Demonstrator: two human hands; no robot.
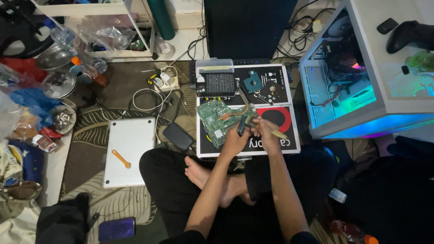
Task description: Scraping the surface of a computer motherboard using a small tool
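Observation:
I sit cross-legged on the floor in front of a black mat (275, 97). A green circuit board (217, 119) with a copper heat pipe lies on it. My left hand (235, 140) is closed on a small dark part at the board's right edge. My right hand (266, 134) grips a slim tool with a pale handle (279, 133), its tip at that same dark part. Both hands hover just above the mat's near edge.
A silver laptop lid (129, 151) with an orange tool (121, 159) on it lies to my left. A black pouch (178, 136), a screw box (216, 81), cables (153, 97), and a lit computer case (357, 77) surround the mat. Clutter fills the far left.

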